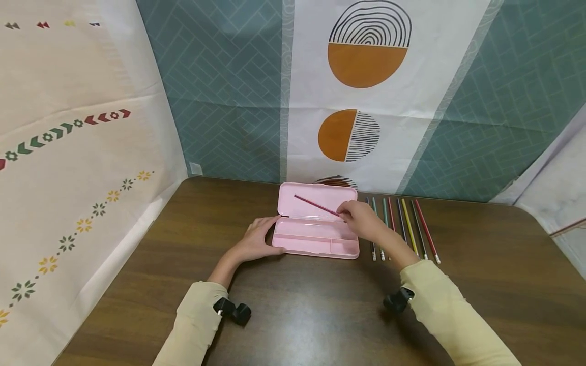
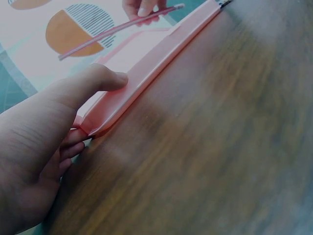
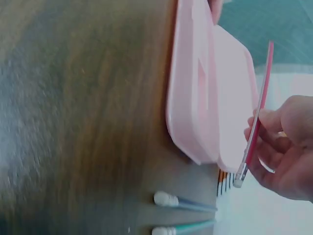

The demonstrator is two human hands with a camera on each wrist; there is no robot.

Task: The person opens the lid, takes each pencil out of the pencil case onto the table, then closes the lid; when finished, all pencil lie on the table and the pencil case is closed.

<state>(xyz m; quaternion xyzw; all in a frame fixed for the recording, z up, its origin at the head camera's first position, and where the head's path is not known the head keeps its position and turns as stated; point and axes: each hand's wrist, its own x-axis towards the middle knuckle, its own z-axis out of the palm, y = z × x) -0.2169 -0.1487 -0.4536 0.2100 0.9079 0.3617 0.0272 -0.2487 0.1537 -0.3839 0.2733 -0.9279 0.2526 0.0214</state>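
A pink pencil case (image 1: 302, 244) lies on the table with its lid (image 1: 293, 206) folded back; the divided tray in its base holds nothing. My left hand (image 1: 256, 241) grips the case's left end, its thumb (image 2: 115, 81) lying on the front wall and its other fingers round the corner. Above the case, my right hand (image 1: 361, 221) pinches a dark red pencil (image 1: 316, 205) between thumb and fingers. That pencil slants over the lid, and its white eraser (image 3: 238, 183) shows at the lower end in the right wrist view.
Several pencils lie in a row right of the case, among them a yellow pencil (image 1: 409, 223) and a red pencil (image 1: 426, 229), erasers towards me. My right forearm passes over part of the row. A patterned cloth (image 1: 229, 101) hangs behind the wooden table (image 1: 293, 305).
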